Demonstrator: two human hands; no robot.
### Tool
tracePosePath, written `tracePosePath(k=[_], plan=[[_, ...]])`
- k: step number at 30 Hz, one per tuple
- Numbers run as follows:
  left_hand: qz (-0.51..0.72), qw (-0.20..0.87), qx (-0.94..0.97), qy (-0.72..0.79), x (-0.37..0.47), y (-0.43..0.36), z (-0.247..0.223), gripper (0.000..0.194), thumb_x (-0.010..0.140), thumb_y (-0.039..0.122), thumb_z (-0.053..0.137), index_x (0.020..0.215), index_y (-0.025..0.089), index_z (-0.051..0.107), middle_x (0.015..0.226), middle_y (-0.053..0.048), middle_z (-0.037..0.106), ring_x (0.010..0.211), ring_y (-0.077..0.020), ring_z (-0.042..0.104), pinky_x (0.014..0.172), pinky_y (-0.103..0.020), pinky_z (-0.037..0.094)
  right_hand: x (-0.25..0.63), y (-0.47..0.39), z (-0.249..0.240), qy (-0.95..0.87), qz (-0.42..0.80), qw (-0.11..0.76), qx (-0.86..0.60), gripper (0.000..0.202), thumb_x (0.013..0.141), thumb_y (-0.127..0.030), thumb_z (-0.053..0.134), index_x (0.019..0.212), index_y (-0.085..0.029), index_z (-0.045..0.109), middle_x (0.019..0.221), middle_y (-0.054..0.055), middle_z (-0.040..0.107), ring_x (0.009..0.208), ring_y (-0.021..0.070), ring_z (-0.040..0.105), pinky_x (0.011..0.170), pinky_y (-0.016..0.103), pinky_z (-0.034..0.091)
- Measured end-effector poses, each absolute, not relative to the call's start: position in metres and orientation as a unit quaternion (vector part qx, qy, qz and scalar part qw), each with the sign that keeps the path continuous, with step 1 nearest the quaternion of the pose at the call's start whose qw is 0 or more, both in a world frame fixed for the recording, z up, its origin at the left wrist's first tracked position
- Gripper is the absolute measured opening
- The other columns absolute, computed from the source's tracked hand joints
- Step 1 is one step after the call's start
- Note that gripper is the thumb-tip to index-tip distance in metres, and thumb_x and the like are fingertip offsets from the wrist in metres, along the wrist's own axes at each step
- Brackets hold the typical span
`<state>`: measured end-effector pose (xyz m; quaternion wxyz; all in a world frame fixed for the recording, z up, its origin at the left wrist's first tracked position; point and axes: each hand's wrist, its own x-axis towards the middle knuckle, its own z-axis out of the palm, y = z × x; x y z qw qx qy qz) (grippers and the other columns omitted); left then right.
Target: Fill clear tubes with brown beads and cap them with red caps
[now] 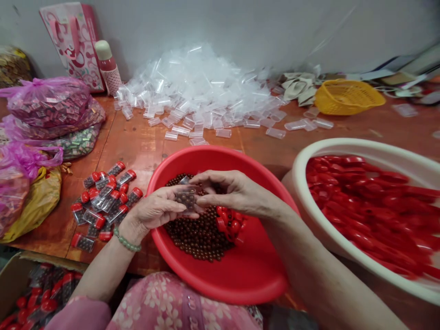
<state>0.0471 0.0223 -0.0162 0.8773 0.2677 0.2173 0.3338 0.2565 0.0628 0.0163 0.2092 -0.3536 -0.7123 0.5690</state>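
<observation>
Over a red basin (254, 270), my left hand (154, 208) holds a clear plastic container (186, 200) filled with dark beads. The fingers of my right hand (228, 192) are closed at the container's right side; whether they pinch anything else is hidden. Brown beads (202, 238) lie in the basin below, with small red caps (233, 225) beside them and partly under my right hand. To the left, a group of filled containers with red caps (103, 201) rests on the wooden table (137, 142).
A heap of clear empty containers (206, 87) spreads at the back. A white tub (299, 169) of red parts stands right. Behind it is a yellow basket (347, 97). Plastic bags (48, 103), a bottle (108, 66) and a box (13, 275) of filled containers are left.
</observation>
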Motion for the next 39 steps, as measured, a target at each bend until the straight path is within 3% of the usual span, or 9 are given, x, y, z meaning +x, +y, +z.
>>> tracePosePath(k=[4,11,15,19,27,34,39], plan=[[0.351,0.877,0.247,0.217,0.046,0.022,-0.013,0.044,0.071,0.002,0.062,0.114,0.01,0.064,0.103,-0.012,0.072,0.098,-0.0204,0.069,0.09,-0.031,0.052,0.266,0.051,0.005,-0.685,0.548,0.244,-0.413,0.031,0.082,-0.041,0.064,0.102,-0.016,0.062,0.066,-0.005,0.04,0.058,0.0089,0.036,0.053,0.023,0.032],[0.351,0.879,0.241,0.215,0.045,0.024,-0.014,0.044,0.073,0.004,0.057,0.117,0.009,0.062,0.103,-0.014,0.072,0.096,-0.0212,0.069,0.088,-0.032,0.054,0.266,0.031,0.015,-0.744,0.528,0.137,-0.386,0.018,0.088,-0.036,0.056,0.092,-0.019,0.06,0.083,0.002,0.059,0.074,0.0145,0.053,0.069,0.028,0.044],[0.343,0.885,0.242,0.201,0.045,0.024,-0.015,0.045,0.072,0.007,0.057,0.117,0.008,0.062,0.103,-0.014,0.071,0.094,-0.0224,0.07,0.084,-0.032,0.055,0.266,0.041,0.032,-0.761,0.473,0.215,-0.39,0.016,0.088,-0.034,0.057,0.086,-0.019,0.062,0.085,0.004,0.065,0.08,0.0162,0.058,0.074,0.03,0.046],[0.338,0.893,0.24,0.173,0.045,0.024,-0.016,0.042,0.074,0.01,0.056,0.115,0.009,0.063,0.102,-0.014,0.072,0.091,-0.0232,0.071,0.084,-0.034,0.055,0.254,0.053,0.043,-0.785,0.438,0.239,-0.368,0.012,0.087,-0.026,0.055,0.091,-0.017,0.062,0.087,0.004,0.066,0.08,0.0152,0.059,0.073,0.028,0.047],[0.327,0.896,0.251,0.163,0.044,0.025,-0.018,0.046,0.071,0.008,0.054,0.116,0.008,0.059,0.095,-0.015,0.073,0.089,-0.0226,0.072,0.084,-0.032,0.055,0.243,0.062,0.044,-0.801,0.478,0.151,-0.327,0.022,0.086,-0.024,0.053,0.104,-0.015,0.062,0.09,0.005,0.067,0.079,0.0146,0.06,0.072,0.028,0.048],[0.321,0.896,0.252,0.176,0.045,0.023,-0.013,0.043,0.073,0.006,0.057,0.116,0.008,0.058,0.093,-0.012,0.074,0.087,-0.0206,0.073,0.083,-0.029,0.055,0.245,0.061,0.042,-0.786,0.494,0.161,-0.334,0.021,0.085,-0.03,0.056,0.097,-0.015,0.064,0.083,0.004,0.066,0.073,0.0135,0.058,0.067,0.027,0.047],[0.334,0.892,0.247,0.177,0.045,0.023,-0.014,0.035,0.081,0.015,0.062,0.115,0.009,0.058,0.099,-0.014,0.072,0.091,-0.0231,0.072,0.085,-0.033,0.056,0.246,0.06,0.038,-0.782,0.489,0.166,-0.349,0.017,0.087,-0.03,0.056,0.093,-0.016,0.064,0.078,0.002,0.066,0.068,0.0119,0.056,0.063,0.024,0.045]])
